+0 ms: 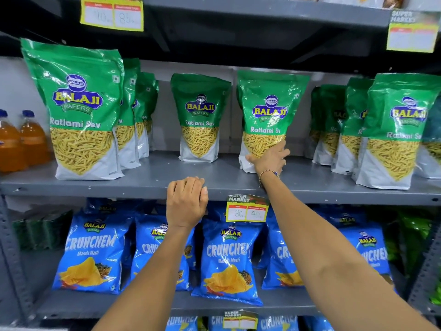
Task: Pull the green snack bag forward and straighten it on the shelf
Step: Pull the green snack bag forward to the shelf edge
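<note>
1. Grip state: my right hand is closed around the lower part of the green snack bag, thumb on the front and fingers around its right side. My left hand holds nothing; its fingers are curled over the front edge of the shelf.
2. Bag position: it stands above my grip, leaning slightly, set back from the shelf edge.
3. Risk: I hold it low, so the heavy top can tip forward when I pull.
4. Risk: the glossy film may slip from my grip.
5. Risk: just right of my grip stands a row of green bags; a wide turn could knock them.
</note>
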A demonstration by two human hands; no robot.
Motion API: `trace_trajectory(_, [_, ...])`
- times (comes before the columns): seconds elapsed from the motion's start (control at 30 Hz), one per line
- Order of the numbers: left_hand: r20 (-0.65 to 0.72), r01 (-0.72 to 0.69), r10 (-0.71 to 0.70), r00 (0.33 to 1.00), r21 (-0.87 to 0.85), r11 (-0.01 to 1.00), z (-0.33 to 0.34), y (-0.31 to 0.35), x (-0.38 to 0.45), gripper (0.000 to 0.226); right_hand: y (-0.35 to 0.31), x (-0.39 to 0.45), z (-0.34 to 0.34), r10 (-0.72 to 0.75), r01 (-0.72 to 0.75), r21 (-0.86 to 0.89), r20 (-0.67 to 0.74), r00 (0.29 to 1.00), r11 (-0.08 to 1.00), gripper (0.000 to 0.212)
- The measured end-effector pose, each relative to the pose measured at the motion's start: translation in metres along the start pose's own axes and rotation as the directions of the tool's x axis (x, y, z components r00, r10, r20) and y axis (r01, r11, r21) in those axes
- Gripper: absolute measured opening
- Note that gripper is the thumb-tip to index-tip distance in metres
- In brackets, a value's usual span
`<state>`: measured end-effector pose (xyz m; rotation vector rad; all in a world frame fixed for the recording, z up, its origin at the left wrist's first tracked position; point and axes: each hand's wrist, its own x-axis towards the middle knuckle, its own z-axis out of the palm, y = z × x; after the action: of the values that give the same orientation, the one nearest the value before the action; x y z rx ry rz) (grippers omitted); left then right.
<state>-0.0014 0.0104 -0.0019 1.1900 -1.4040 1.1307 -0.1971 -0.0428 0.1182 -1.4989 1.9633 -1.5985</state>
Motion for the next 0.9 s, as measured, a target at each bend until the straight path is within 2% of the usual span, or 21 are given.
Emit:
trace_trajectory(0.5, [0.160,0.011,0.000,0.987,-0.066,0.998,-0.012,0.000,0.001,0.037,0.008,-0.039,-0.036,-0.082,0.081,-0.020,-0.037,0.996,0.996,0.110])
trace_trajectory(0.9, [0.224,0.027,-0.009,0.974,-0.076,0.997,-0.018,0.002,0.002,0.038,0.017,-0.055,-0.055,-0.116,0.115,-0.030,-0.073,0.990,0.993,0.110])
